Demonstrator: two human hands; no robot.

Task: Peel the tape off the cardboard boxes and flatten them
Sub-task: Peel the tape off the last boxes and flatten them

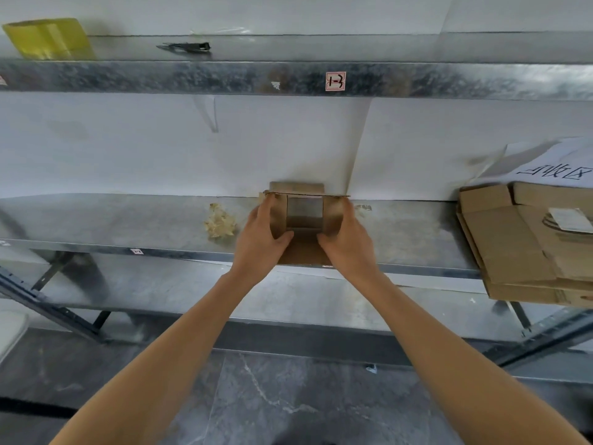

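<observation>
Cardboard box is sitting open-ended on the metal shelf, and both hands are clamping it. The left hand is wrapping its fingers round the left wall with the thumb pressing the near flap, and the right hand is mirroring it on the right wall. Palms are hiding the box's lower corners, so any tape there is impossible to make out. Just left of the left fingers a crumpled wad is lying. Well right of the right fingers, flattened cardboard is lying stacked, its far side running out of frame.
</observation>
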